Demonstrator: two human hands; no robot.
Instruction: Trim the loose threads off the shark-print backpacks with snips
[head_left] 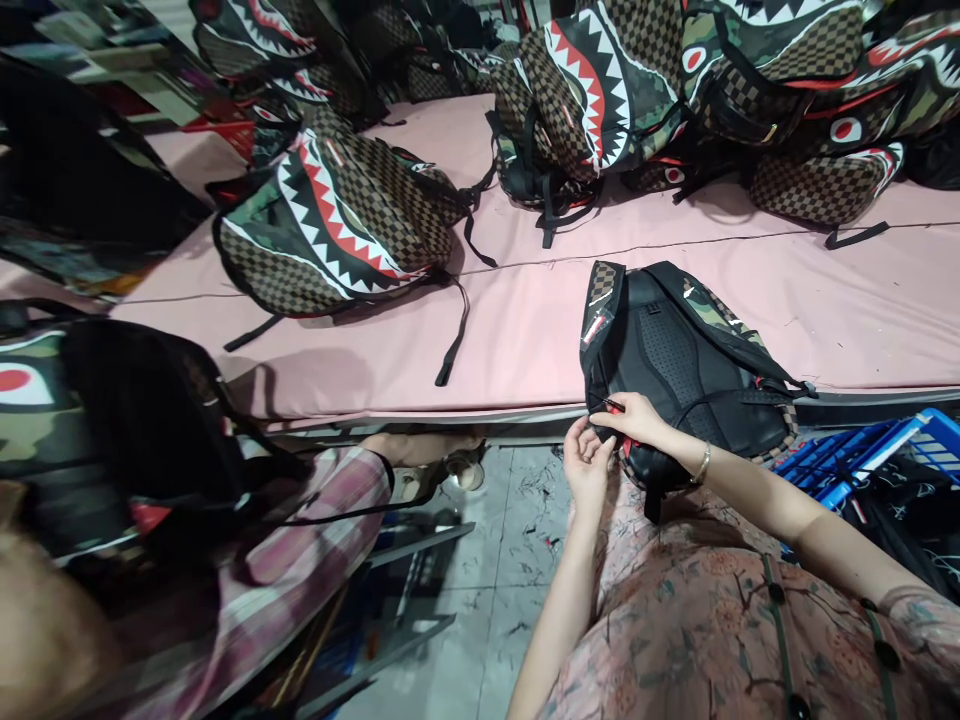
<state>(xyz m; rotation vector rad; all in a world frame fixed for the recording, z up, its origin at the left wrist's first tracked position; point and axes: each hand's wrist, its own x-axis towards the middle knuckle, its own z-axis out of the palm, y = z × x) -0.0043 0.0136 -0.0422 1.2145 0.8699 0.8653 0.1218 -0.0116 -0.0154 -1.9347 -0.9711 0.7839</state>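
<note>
A black backpack [675, 350] with camouflage and checkered shoulder straps lies back side up, partly on the pink table edge and partly over my lap. My left hand [586, 465] pinches its near left edge, close to the lower end of a strap. Just above, my right hand [637, 420] is closed around a small black-and-red tool [613, 405] that looks like thread snips. Most of this tool is hidden by the fingers. Both hands almost touch at that corner.
A shark-mouth backpack [337, 220] lies on the pink tabletop [525, 320], with several more piled at the back [600, 90]. At left, a co-worker's plaid-covered leg [322, 530] is beside another backpack [150, 420]. A blue crate [885, 450] stands at right; scraps litter the floor [517, 530].
</note>
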